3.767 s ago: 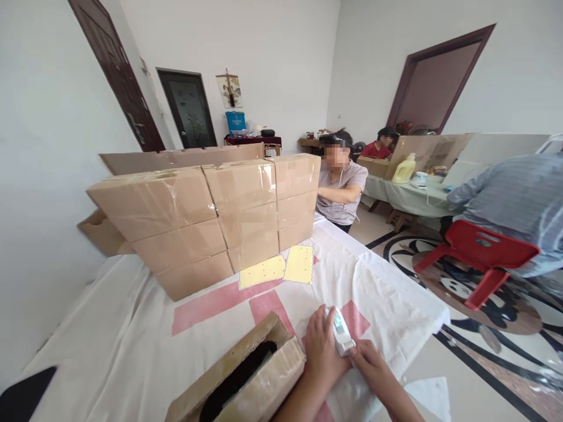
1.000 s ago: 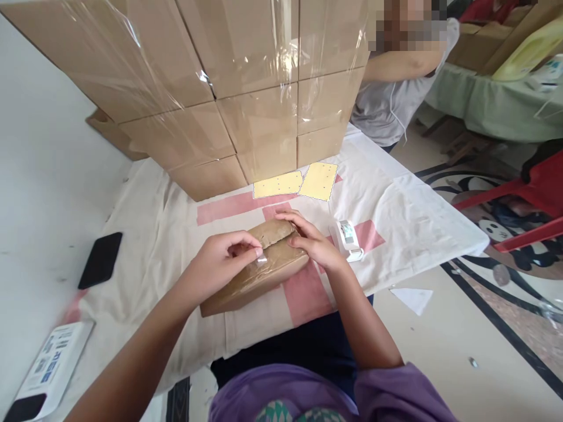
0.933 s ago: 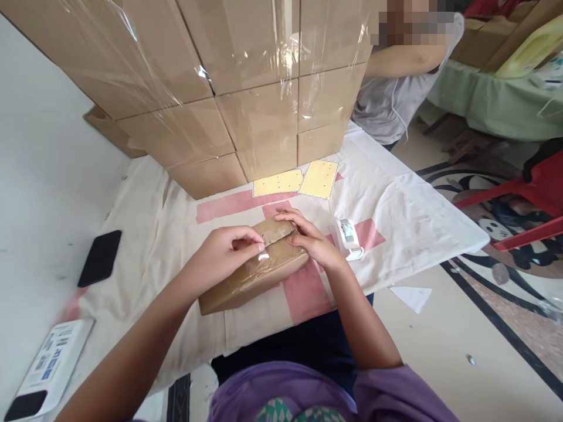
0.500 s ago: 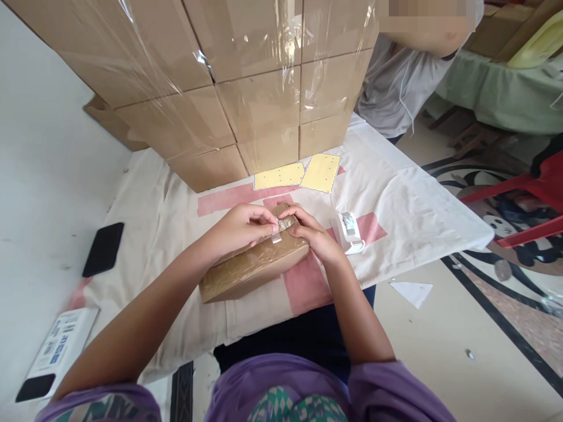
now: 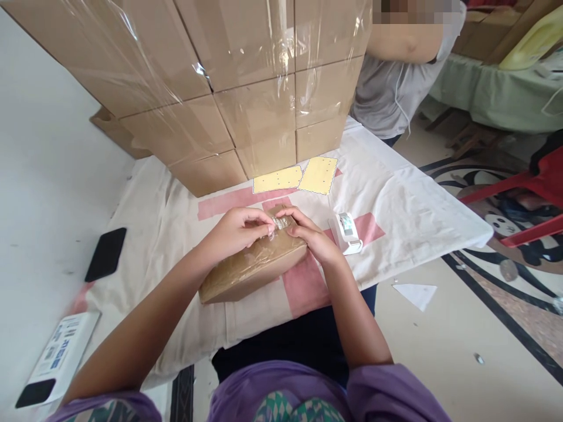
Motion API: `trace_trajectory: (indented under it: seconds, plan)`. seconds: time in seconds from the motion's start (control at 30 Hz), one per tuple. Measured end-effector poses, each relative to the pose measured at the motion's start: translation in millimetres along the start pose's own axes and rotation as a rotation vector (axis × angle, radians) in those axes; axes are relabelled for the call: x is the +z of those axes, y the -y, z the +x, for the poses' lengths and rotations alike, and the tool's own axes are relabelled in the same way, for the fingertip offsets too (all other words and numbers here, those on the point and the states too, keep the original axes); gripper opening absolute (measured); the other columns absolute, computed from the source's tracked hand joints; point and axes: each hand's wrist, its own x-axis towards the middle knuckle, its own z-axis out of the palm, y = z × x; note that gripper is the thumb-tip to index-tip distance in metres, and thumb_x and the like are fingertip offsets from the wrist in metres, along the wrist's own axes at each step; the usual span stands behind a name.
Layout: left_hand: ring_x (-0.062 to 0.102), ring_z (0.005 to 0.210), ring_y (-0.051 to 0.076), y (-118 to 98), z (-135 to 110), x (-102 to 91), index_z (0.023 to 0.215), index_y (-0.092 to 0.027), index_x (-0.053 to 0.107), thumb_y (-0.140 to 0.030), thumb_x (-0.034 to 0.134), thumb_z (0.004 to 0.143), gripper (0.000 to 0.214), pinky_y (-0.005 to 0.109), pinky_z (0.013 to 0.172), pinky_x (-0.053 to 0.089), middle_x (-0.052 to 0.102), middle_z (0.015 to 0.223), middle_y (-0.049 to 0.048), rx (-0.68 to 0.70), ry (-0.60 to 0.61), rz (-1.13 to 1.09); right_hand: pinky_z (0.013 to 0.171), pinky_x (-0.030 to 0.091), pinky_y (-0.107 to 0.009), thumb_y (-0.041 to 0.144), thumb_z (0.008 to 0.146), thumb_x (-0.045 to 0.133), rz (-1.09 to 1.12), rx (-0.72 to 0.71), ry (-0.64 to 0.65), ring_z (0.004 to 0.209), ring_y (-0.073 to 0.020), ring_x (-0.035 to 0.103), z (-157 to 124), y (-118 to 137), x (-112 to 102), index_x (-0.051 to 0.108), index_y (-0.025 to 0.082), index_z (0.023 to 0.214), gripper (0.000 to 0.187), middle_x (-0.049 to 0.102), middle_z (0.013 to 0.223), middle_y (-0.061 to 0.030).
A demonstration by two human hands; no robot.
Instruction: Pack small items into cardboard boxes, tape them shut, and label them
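A flat brown cardboard box (image 5: 246, 271) wrapped in clear tape lies on the cloth-covered table (image 5: 404, 205) in front of me. My left hand (image 5: 240, 230) rests on its far end with the fingers pinched together on the clear tape. My right hand (image 5: 313, 237) presses the same end from the right, fingers curled against the box. A small white tape dispenser (image 5: 346, 232) sits just right of my right hand.
A wall of taped cartons (image 5: 229, 88) stands at the table's far side, with two yellow sheets (image 5: 299, 177) before it. A black phone (image 5: 105, 254) and a white label pack (image 5: 57, 357) lie at the left. A person in grey (image 5: 391, 88) sits beyond; a red chair (image 5: 536, 193) stands at right.
The dispenser has been set down on the table and the box closed. Over the last second my left hand slid along the box top toward my right hand, pinching the tape.
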Motion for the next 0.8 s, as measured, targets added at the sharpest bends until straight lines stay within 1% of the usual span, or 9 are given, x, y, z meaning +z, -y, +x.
trace_trajectory:
  seconds: [0.1, 0.13, 0.2, 0.27, 0.33, 0.4, 0.57, 0.7, 0.8]
  plan:
    - [0.042, 0.047, 0.007, -2.5, -0.8, -4.2, 0.088, -0.020, 0.076, -0.039, 0.071, 0.087, 0.020, 0.021, 0.047, 0.035, 0.063, 0.069, -0.0018, 0.010, -0.099, -0.031, 0.125, 0.026, -0.045, 0.023, 0.082, 0.054, 0.011, 0.009, 0.001, 0.141, -0.0275, 0.044, -1.1, 0.6, 0.4, 0.064, 0.031, 0.119, 0.040, 0.053, 0.147, 0.0016]
    - [0.042, 0.047, 0.007, -3.6, -1.2, -4.9, 0.088, -0.020, 0.076, -0.039, 0.071, 0.086, 0.020, 0.021, 0.047, 0.035, 0.062, 0.069, -0.0020, 0.012, -0.095, -0.035, 0.125, 0.026, -0.045, 0.023, 0.082, 0.054, 0.012, 0.012, 0.002, 0.142, -0.0275, 0.044, -1.4, 0.7, 0.5, 0.063, 0.031, 0.120, 0.040, 0.053, 0.147, 0.0016]
    - [0.045, 0.049, 0.008, -5.9, -1.7, -4.4, 0.089, -0.020, 0.076, -0.040, 0.070, 0.087, 0.021, 0.021, 0.047, 0.035, 0.064, 0.071, -0.0009, 0.005, -0.012, -0.026, 0.125, 0.027, -0.045, 0.022, 0.082, 0.054, 0.016, 0.010, 0.006, 0.143, -0.0272, 0.043, -1.6, 0.4, 0.5, 0.063, 0.031, 0.120, 0.041, 0.053, 0.146, 0.0014]
    - [0.055, 0.056, 0.011, -7.5, -1.7, -0.7, 0.090, -0.021, 0.077, -0.041, 0.070, 0.087, 0.021, 0.022, 0.050, 0.039, 0.070, 0.078, 0.0014, 0.006, 0.056, 0.016, 0.125, 0.026, -0.044, 0.022, 0.081, 0.054, 0.021, 0.005, 0.004, 0.143, -0.0266, 0.043, -1.4, -0.1, 0.5, 0.063, 0.031, 0.120, 0.041, 0.052, 0.148, 0.0015]
    - [0.066, 0.070, 0.015, -8.4, -1.2, 4.8, 0.090, -0.022, 0.078, -0.039, 0.071, 0.086, 0.019, 0.023, 0.056, 0.045, 0.074, 0.087, 0.0029, 0.030, 0.054, 0.094, 0.125, 0.026, -0.043, 0.022, 0.081, 0.054, 0.023, 0.004, -0.002, 0.143, -0.0264, 0.044, -0.9, -0.7, 0.4, 0.064, 0.031, 0.119, 0.039, 0.052, 0.148, 0.0011]
    - [0.069, 0.077, 0.017, -9.5, -1.0, 10.0, 0.090, -0.022, 0.078, -0.036, 0.070, 0.086, 0.016, 0.025, 0.063, 0.048, 0.076, 0.090, 0.0024, 0.052, 0.019, 0.177, 0.125, 0.027, -0.044, 0.022, 0.081, 0.054, 0.027, 0.007, -0.007, 0.142, -0.0263, 0.044, -0.6, -1.2, 0.4, 0.064, 0.030, 0.118, 0.039, 0.054, 0.145, 0.0005]
    - [0.069, 0.076, 0.017, -13.1, -2.0, 14.5, 0.087, -0.024, 0.078, -0.033, 0.068, 0.088, 0.014, 0.028, 0.068, 0.046, 0.077, 0.087, -0.0003, 0.071, -0.028, 0.310, 0.124, 0.027, -0.044, 0.023, 0.082, 0.055, 0.050, 0.005, -0.012, 0.141, -0.0266, 0.045, -0.7, -1.9, 0.5, 0.064, 0.030, 0.119, 0.039, 0.056, 0.144, 0.0006]
    - [0.068, 0.077, 0.017, -12.9, -1.7, 14.6, 0.094, -0.026, 0.077, -0.035, 0.069, 0.089, 0.014, 0.029, 0.070, 0.045, 0.078, 0.091, -0.0016, 0.052, -0.047, 0.356, 0.124, 0.027, -0.045, 0.021, 0.081, 0.054, 0.078, 0.013, -0.003, 0.142, -0.0269, 0.045, -0.5, -2.8, 0.4, 0.065, 0.030, 0.120, 0.041, 0.055, 0.146, 0.0002]
    - [0.066, 0.077, 0.017, -11.3, -2.7, 15.0, 0.095, -0.026, 0.077, -0.035, 0.065, 0.093, 0.015, 0.029, 0.071, 0.044, 0.078, 0.092, -0.0022, 0.075, -0.039, 0.364, 0.123, 0.027, -0.045, 0.022, 0.082, 0.055, 0.091, 0.018, -0.001, 0.142, -0.0271, 0.044, -0.3, -3.6, 0.1, 0.065, 0.031, 0.121, 0.041, 0.054, 0.148, 0.0001]
